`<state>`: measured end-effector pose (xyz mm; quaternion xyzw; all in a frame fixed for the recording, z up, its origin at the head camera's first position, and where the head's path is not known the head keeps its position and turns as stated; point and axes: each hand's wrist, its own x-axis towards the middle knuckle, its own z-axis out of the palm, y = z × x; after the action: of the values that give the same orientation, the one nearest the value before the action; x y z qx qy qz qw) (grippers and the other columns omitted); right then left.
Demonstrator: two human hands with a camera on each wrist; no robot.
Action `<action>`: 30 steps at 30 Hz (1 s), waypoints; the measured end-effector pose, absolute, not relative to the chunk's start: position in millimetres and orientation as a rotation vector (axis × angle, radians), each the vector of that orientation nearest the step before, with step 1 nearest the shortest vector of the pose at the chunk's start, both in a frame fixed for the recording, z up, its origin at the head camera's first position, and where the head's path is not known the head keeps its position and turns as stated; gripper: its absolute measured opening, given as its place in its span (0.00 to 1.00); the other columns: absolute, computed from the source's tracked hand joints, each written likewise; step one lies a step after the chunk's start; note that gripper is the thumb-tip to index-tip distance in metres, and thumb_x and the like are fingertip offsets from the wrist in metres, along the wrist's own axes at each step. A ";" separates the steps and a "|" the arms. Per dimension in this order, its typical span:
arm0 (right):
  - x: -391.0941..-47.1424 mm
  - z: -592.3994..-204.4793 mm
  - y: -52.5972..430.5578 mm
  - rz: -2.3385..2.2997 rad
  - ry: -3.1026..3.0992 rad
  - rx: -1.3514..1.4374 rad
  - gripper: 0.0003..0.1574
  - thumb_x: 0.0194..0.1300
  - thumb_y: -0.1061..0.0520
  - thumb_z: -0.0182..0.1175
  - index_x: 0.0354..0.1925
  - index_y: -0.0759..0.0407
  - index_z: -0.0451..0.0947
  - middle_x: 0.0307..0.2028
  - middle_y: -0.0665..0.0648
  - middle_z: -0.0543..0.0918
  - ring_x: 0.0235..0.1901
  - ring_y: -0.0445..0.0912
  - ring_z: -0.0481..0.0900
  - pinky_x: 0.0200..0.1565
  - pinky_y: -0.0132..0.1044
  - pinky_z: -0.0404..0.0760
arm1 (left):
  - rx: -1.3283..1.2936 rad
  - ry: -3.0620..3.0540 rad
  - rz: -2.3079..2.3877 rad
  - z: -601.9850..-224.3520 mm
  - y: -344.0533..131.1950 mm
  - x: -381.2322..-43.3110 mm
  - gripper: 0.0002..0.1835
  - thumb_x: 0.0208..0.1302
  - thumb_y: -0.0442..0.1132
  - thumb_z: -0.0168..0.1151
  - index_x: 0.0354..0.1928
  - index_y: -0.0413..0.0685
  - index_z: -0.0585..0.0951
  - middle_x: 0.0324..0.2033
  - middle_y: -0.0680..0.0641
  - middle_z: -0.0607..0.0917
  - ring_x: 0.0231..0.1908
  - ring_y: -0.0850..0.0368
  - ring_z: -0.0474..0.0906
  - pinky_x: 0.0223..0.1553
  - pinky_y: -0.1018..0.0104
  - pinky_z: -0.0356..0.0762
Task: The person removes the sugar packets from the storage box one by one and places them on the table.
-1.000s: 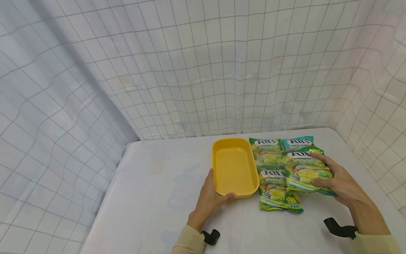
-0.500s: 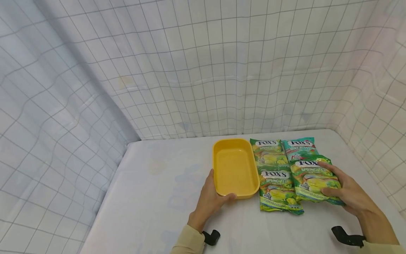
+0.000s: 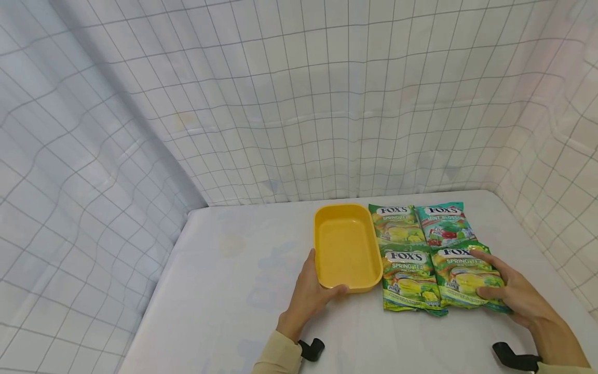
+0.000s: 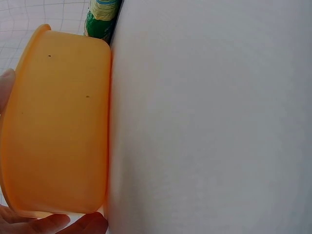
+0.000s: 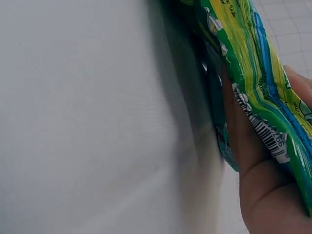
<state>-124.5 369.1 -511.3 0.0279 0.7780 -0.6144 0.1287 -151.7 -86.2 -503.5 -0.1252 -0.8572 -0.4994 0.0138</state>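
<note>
My right hand (image 3: 523, 295) pinches a green bag of candy (image 3: 467, 278) at its right side, thumb on top and fingers beneath. In the right wrist view the bag's barcode edge (image 5: 268, 134) faces the camera, tilted, with fingers (image 5: 248, 146) under it. This bag is at the right of another green candy bag (image 3: 408, 280). Behind them lie a third green candy bag (image 3: 397, 224) and a teal mint candy bag (image 3: 446, 226). My left hand (image 3: 308, 293) grips the near left corner of a yellow plastic tray (image 3: 317, 228), whose side wall (image 4: 58, 122) fills the left wrist view's left part.
A white cloth covers the table (image 3: 233, 291). White grid-patterned curtains (image 3: 327, 104) stand behind and at both sides. Black wrist mounts (image 3: 514, 358) show at both wrists. The tray stands close against the left column of bags.
My right hand has moved right and toward me with the green candy bag, lowering it beside the near bag and uncovering the teal one. The left hand and tray stay put.
</note>
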 end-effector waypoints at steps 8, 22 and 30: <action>-121.2 -518.6 373.3 -1.757 2.278 0.087 0.63 0.62 0.66 0.69 0.82 0.37 0.47 0.74 0.75 0.39 0.53 0.37 0.63 0.47 0.25 0.73 | -0.387 -2.684 -1.546 -503.6 -86.5 -151.4 0.64 0.48 0.56 0.83 0.78 0.42 0.53 0.64 0.42 0.72 0.56 0.49 0.73 0.62 0.48 0.71; -120.4 -518.4 371.6 -1.725 2.318 0.092 0.60 0.63 0.66 0.67 0.82 0.41 0.48 0.73 0.76 0.44 0.49 0.34 0.70 0.45 0.29 0.77 | -0.378 -2.695 -1.539 -502.1 -87.0 -150.2 0.65 0.46 0.60 0.82 0.78 0.43 0.53 0.64 0.42 0.72 0.56 0.50 0.72 0.62 0.49 0.71; -121.0 -512.7 367.5 -1.586 2.543 0.141 0.56 0.65 0.56 0.70 0.81 0.49 0.50 0.71 0.75 0.54 0.47 0.35 0.69 0.42 0.29 0.77 | -0.361 -2.707 -1.531 -501.4 -86.9 -150.3 0.66 0.46 0.60 0.82 0.79 0.43 0.52 0.66 0.41 0.71 0.58 0.49 0.72 0.64 0.49 0.70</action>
<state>-121.0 367.5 -512.7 0.0468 0.8455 -0.5273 0.0705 -150.3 -86.9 -501.4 -0.1154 -0.8646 -0.4890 0.0056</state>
